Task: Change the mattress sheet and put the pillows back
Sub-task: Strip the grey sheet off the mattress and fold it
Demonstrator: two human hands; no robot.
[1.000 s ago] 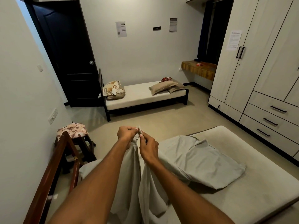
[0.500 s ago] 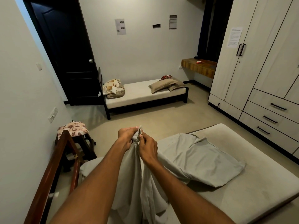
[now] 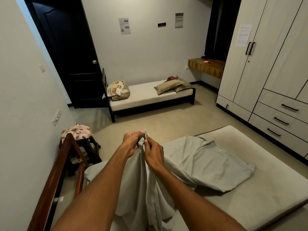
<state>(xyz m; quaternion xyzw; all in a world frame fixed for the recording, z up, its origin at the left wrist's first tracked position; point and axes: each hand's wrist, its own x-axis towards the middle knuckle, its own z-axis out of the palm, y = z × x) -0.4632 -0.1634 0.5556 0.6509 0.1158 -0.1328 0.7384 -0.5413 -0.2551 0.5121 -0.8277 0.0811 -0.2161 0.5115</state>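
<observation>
I have both hands up in front of me, close together. My left hand [image 3: 131,142] and my right hand [image 3: 154,151] each pinch the top edge of the grey sheet [image 3: 208,164]. The fingers are curled tight on the cloth, so it is held, not let go.

Not much has changed in the last second. My hands have stayed almost in the same spot, still side by side on the same bit of edge. They have not pulled apart yet. I think I am still looking for a corner or a seam before I spread the sheet out.

The sheet hangs down between my arms, and the rest lies bunched on the near left part of the mattress [image 3: 266,197]. The right side and far corner are still bare. The pillows [image 3: 168,85] sit on the other bed [image 3: 145,99] across the room, well apart from here.
</observation>
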